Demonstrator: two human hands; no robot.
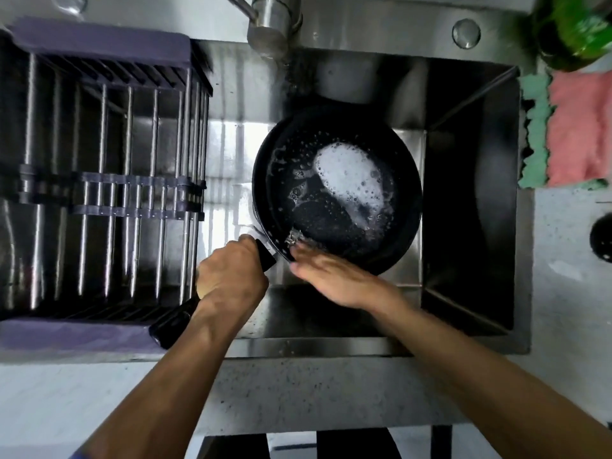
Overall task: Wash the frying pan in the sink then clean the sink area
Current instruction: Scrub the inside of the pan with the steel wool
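A black frying pan [334,210] is held over the steel sink [463,226], with white foam and bubbles inside it. My left hand [228,273] grips its black handle, which runs down and to the left. My right hand [331,276], blurred, lies with fingers straight against the pan's near rim. A small metallic bit shows at the rim by those fingertips; I cannot tell what it is. The tap [268,31] stands above the pan at the back.
A purple and steel dish rack [99,180] fills the sink's left half. On the right counter lie a pink cloth [579,130] with a green one [535,134] beside it, and a green bottle [576,28] stands behind them. A dark round object [601,238] sits at the right edge.
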